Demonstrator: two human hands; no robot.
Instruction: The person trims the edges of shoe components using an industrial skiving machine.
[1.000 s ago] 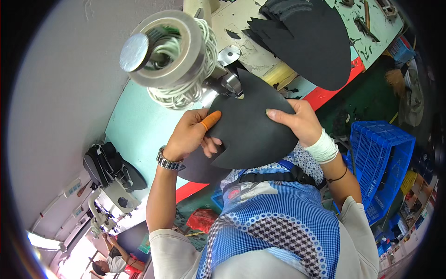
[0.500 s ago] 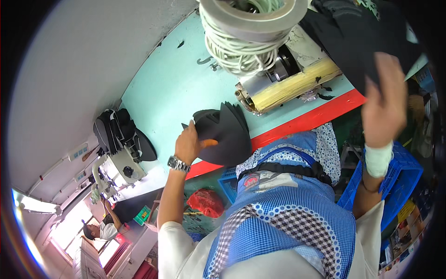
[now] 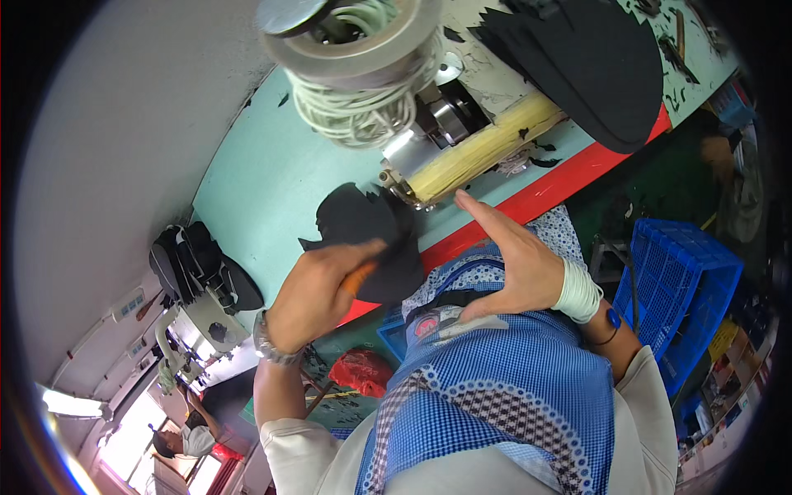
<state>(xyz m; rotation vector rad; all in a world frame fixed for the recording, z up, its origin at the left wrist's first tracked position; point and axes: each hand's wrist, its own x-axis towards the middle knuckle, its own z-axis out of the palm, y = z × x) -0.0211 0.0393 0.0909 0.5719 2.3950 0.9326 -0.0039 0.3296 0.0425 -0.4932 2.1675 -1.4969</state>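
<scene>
A pile of flat, curved black cut pieces (image 3: 355,216) with notched edges lies at the near edge of the pale green table, left of the machine. My left hand (image 3: 312,289) is closed at the pile's near left side, its fingertips pinching the edge of a black piece; the tips are partly blurred. An orange cover sits on one of its fingers. In front of my apron, my right hand (image 3: 526,268) is open and holds nothing, thumb and fingers spread apart. White thread or cord is wound round its wrist.
The machine (image 3: 450,111) has a yellowish roller-like bar (image 3: 487,148); a spool of white cord (image 3: 355,99) hangs above it. A second black stack (image 3: 590,74) lies on the right. Blue crates (image 3: 685,289) stand below right. A person (image 3: 186,441) works far left.
My right hand has come down from the right-hand black stack, leftward to my apron. My left hand has turned and its fingers have closed at the pile's edge. The view has shifted.
</scene>
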